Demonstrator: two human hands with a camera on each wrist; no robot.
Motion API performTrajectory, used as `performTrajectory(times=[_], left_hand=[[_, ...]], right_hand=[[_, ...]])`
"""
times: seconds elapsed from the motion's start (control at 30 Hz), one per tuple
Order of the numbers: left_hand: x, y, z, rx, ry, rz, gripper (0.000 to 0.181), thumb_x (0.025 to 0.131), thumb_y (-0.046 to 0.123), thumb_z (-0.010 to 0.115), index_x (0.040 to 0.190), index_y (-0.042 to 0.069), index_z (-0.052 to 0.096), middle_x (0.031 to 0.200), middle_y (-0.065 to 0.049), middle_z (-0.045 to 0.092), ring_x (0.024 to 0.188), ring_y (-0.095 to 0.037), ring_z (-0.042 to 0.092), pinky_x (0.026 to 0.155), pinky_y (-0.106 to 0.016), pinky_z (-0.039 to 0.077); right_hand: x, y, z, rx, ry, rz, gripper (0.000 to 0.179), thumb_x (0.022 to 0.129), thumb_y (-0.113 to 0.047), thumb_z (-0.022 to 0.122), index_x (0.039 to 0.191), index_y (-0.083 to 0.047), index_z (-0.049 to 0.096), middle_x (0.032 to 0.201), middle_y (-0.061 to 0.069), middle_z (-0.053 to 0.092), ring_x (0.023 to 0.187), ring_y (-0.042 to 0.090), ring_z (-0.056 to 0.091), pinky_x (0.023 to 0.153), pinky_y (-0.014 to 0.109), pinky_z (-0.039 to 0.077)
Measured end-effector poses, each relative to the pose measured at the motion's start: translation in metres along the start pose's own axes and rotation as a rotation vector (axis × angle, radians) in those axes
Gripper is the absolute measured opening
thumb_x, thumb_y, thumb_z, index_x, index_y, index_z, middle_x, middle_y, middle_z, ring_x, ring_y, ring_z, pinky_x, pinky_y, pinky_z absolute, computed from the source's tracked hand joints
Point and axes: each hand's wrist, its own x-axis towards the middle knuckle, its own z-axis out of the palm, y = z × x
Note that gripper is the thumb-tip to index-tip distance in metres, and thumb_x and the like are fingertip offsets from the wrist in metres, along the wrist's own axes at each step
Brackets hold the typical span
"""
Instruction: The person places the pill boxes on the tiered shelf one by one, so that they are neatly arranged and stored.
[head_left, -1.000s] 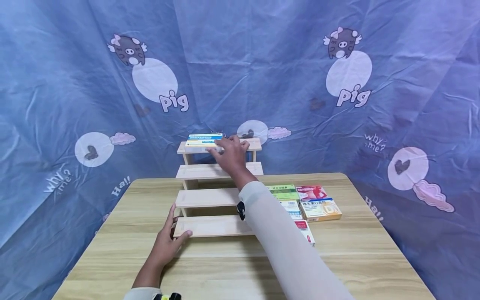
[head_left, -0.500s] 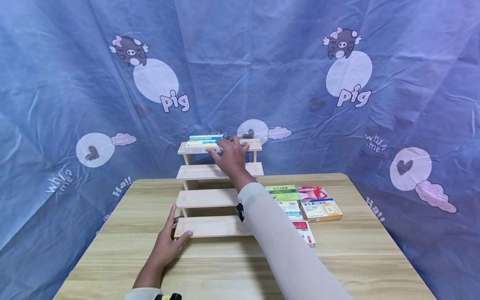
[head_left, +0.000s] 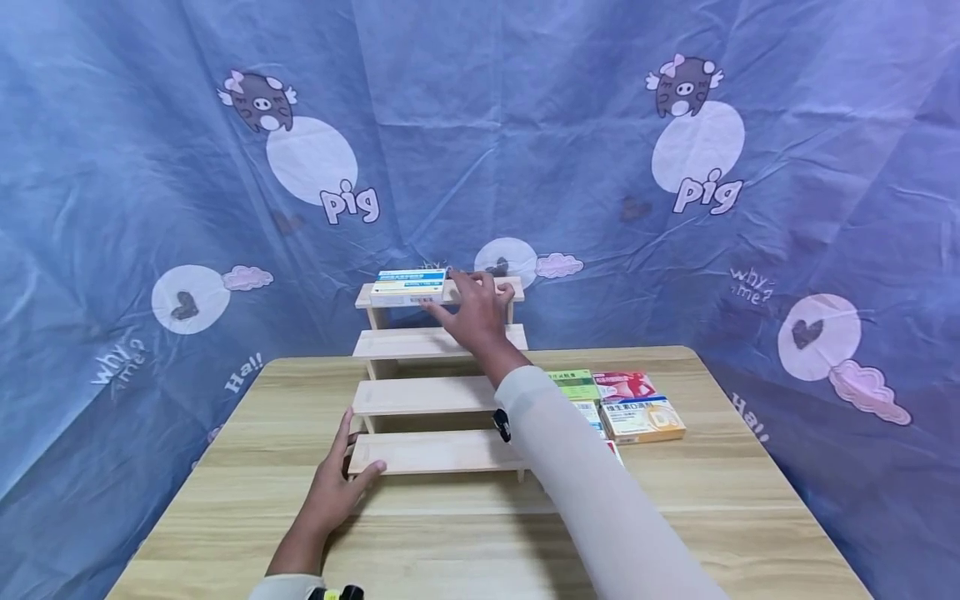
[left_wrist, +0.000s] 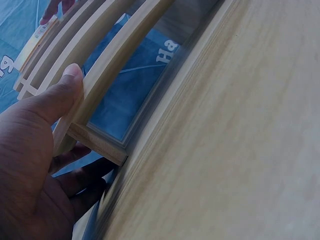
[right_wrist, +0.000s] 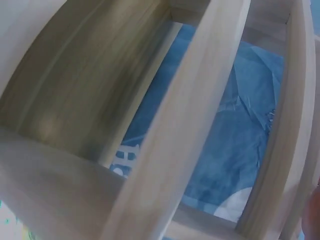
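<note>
Several boxes [head_left: 643, 418] lie beside the rack [head_left: 423, 397], right sleeve [head_left: 592, 492] partly hiding some

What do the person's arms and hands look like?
The left hand and right hand are gloveless. The right sleeve is long, plain, off-white; the left sleeve matches. The right wrist device is black, the left wrist device black and yellow-green.

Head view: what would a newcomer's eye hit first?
Likely the blue backdrop with its cartoon pigs, filling the space behind the table. Next, the four-step wooden rack in the middle: a white-and-blue box lies at its top left with the right hand close beside it, while the left hand grips the lower left end.
</note>
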Motion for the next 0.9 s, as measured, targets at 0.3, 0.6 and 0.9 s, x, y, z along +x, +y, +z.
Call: performTrajectory(times=[0.3,0.6,0.9], left_hand=[[0.002,-0.001,0.001,-0.007,0.002,0.001,0.108,0.102,0.031,0.080,0.178,0.032,0.002,0.162,-0.031,0.051,0.137,-0.050,0.065,0.100,-0.036,0.059],[0.001,-0.002,0.000,-0.001,0.007,0.007,0.108,0.102,0.031,0.080,0.178,0.031,0.003,0.161,-0.031,0.051,0.136,-0.050,0.066,0.100,-0.039,0.060],[0.001,0.002,-0.002,-0.015,0.004,0.006,0.108,0.102,0.030,0.080,0.178,0.030,0.004,0.161,-0.031,0.051,0.134,-0.049,0.067,0.100,-0.032,0.058]], right_hand=[[-0.008,0.013,-0.023,0.084,-0.053,-0.010,0.083,0.090,-0.065,0.082,0.157,-0.021,0.058,0.162,0.006,0.060,0.153,0.033,0.043,0.121,0.076,0.016],[-0.030,0.044,-0.043,0.128,-0.030,-0.047,0.082,0.092,-0.057,0.085,0.157,-0.015,0.059,0.169,0.012,0.052,0.155,0.036,0.040,0.116,0.072,0.018],[-0.054,0.067,-0.059,0.189,0.062,-0.105,0.076,0.088,-0.045,0.091,0.150,-0.010,0.065,0.169,0.013,0.051,0.154,0.041,0.040,0.114,0.074,0.018]])
